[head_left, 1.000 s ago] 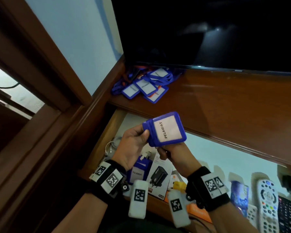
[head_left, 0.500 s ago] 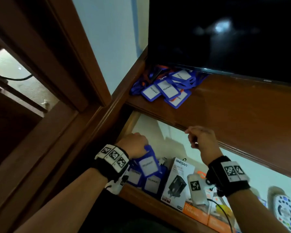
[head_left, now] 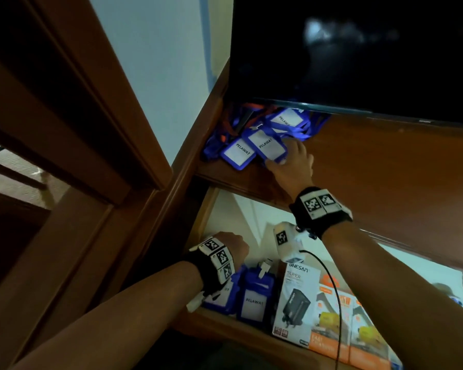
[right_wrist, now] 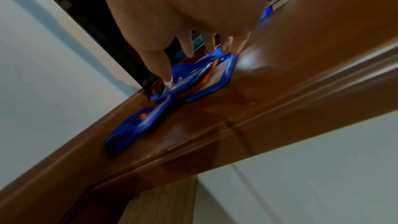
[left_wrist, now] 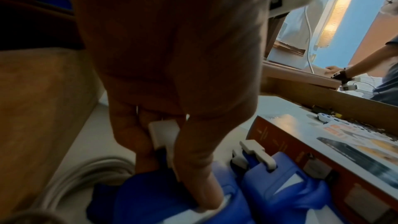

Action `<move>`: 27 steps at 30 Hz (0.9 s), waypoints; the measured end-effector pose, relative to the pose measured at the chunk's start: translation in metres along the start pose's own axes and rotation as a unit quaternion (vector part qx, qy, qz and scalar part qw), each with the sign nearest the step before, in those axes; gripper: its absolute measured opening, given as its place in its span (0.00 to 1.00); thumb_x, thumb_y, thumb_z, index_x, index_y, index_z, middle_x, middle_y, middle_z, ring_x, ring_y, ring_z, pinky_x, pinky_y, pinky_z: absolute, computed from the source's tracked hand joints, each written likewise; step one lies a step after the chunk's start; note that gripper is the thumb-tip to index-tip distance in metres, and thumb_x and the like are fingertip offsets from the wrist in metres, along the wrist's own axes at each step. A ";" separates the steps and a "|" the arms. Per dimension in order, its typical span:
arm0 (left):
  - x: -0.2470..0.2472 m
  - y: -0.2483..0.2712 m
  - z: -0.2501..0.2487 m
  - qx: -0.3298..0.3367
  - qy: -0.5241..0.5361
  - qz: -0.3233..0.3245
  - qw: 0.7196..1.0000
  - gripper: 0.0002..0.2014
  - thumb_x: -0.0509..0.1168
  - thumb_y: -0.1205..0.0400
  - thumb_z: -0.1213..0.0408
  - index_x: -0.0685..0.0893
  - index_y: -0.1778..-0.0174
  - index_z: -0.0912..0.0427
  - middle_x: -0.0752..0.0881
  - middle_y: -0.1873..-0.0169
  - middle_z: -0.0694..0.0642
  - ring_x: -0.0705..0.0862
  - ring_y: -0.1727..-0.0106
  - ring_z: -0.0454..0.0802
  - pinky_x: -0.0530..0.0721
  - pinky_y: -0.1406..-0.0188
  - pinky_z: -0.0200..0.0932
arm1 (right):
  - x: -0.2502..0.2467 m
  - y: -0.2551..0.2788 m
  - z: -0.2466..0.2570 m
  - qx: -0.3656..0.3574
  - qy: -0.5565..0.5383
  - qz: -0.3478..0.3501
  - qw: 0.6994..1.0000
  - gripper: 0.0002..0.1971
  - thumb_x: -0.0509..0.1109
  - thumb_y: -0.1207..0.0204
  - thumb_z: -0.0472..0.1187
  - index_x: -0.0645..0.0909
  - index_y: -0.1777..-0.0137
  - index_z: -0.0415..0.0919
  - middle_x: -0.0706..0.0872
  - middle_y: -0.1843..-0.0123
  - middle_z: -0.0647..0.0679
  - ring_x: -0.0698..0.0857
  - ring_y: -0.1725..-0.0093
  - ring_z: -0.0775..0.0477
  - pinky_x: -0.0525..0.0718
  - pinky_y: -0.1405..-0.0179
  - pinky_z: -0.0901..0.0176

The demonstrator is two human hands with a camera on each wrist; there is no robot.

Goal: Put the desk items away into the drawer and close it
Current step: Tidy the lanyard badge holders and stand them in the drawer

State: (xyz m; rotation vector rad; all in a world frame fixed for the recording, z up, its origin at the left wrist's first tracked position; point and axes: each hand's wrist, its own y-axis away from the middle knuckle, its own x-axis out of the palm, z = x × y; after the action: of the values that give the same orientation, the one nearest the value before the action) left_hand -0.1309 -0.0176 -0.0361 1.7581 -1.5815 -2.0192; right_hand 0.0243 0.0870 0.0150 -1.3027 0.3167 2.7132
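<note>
A pile of blue "PELAWAT" badge holders (head_left: 238, 152) (right_wrist: 206, 81) lies on the wooden desk top (head_left: 385, 169), in the back left corner under the TV. My right hand (head_left: 286, 156) (right_wrist: 193, 62) reaches into the pile, with straight spread fingers and thumb touching the top badge (head_left: 267, 146). Below, the drawer (head_left: 225, 324) stands open. My left hand (head_left: 233, 247) (left_wrist: 172, 176) is inside it at the left end, gripping a blue badge holder (left_wrist: 150, 198) by its white clip end. Other badges (head_left: 254, 300) (left_wrist: 280, 185) stand beside it.
A black-and-white charger box (head_left: 294, 297) and orange boxes (head_left: 340, 321) fill the drawer to the right of the badges. A coiled white cable (left_wrist: 90, 173) lies in the drawer's left corner. The dark TV screen (head_left: 358, 49) overhangs the desk. Another person's arm (left_wrist: 366, 67) shows far right.
Both hands held one badge above the drawer a second ago. My left hand has since carried it down into the drawer, while my right hand let go and rose to the desk pile.
</note>
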 end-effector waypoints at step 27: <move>-0.010 0.004 0.007 -0.127 0.349 -0.127 0.920 0.21 0.70 0.24 0.52 0.75 0.38 0.52 0.75 0.38 0.52 0.79 0.40 0.50 0.78 0.38 0.48 | -0.030 0.002 -0.013 -0.123 0.041 -0.109 0.986 0.13 0.60 0.22 0.29 0.82 0.41 0.31 0.85 0.59 0.36 0.83 0.56 0.38 0.70 0.61 0.60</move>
State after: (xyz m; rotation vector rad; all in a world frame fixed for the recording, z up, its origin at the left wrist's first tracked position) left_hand -0.1345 -0.0093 -0.0268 2.2840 -0.8690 -1.3175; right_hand 0.0527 0.0821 0.0312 -1.4167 -0.1519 2.5803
